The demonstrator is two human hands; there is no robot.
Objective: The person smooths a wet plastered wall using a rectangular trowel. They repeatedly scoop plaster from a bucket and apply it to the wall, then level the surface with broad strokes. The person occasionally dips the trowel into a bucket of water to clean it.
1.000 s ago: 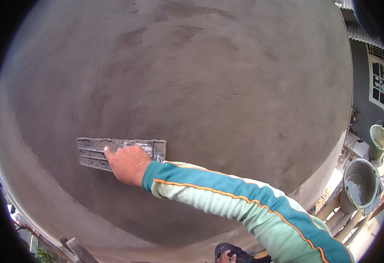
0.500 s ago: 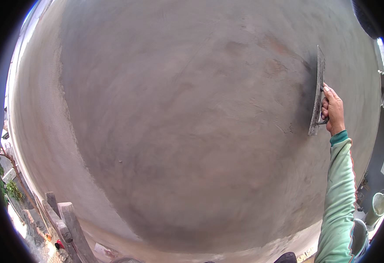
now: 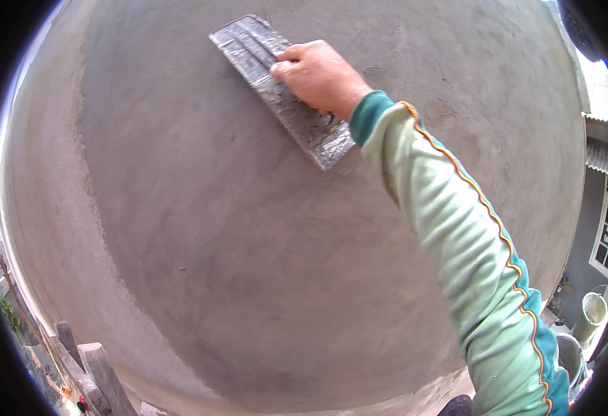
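Observation:
My right hand (image 3: 323, 78) is closed around the handle of a plastering float (image 3: 266, 93), a long rectangular blade smeared with wet grey mortar. The float lies tilted against the plastered wall (image 3: 262, 277), in its upper middle part, with its back turned to me. Fresh dark-grey plaster covers most of the wall, with faint swirls and a few rough patches to the right of my hand. Along the left runs a paler, drier strip (image 3: 68, 194) with a ragged border. My left hand does not show.
Wooden posts (image 3: 103, 374) stand at the lower left. At the lower right are two buckets, a pale upright one (image 3: 590, 317) and a grey one (image 3: 569, 355). Beyond them is a house with a white-framed window (image 3: 607, 236). A dark shoe tip (image 3: 456, 406) shows at the bottom edge.
My right hand has swept the float from the right side to the upper middle of the wall. The blade, earlier seen nearly edge-on and upright, now lies flatter and slanted.

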